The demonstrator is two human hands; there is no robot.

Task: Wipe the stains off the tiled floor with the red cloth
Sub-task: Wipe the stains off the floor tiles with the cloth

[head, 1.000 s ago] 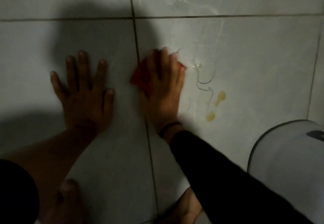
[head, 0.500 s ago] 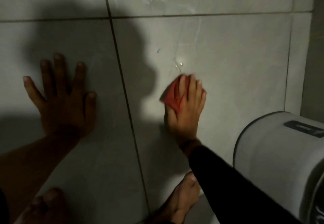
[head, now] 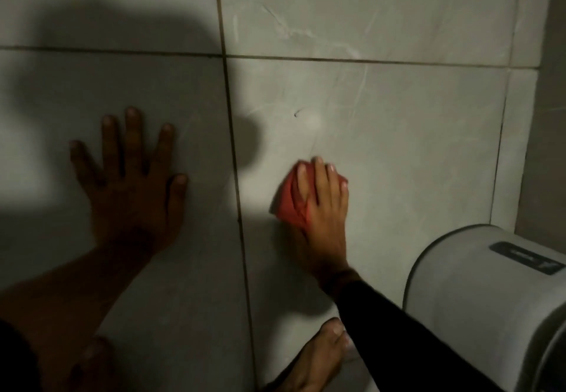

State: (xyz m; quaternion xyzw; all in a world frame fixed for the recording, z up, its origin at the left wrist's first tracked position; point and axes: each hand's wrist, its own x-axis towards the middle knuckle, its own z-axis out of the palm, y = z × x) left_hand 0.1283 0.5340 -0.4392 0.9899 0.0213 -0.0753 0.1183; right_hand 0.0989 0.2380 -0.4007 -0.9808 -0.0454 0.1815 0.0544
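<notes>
My right hand (head: 321, 207) presses the folded red cloth (head: 288, 198) flat onto the grey tiled floor (head: 398, 152), just right of a dark grout line. The cloth pokes out to the left of my fingers and beneath them. A small dark mark (head: 297, 112) and faint wet streaks (head: 361, 85) lie on the tile beyond the cloth. My left hand (head: 131, 189) rests flat on the neighbouring tile with fingers spread and holds nothing.
A white rounded appliance (head: 490, 306) with a dark label stands at the lower right, close to my right forearm. My bare feet (head: 315, 361) are at the bottom edge. A wall base (head: 548, 115) runs along the right. A dark shadow covers the left tiles.
My right hand slid the cloth to the right and toward me across the tile. The yellow drops and wet loops seen a second ago are gone from view. The left hand stayed planted.
</notes>
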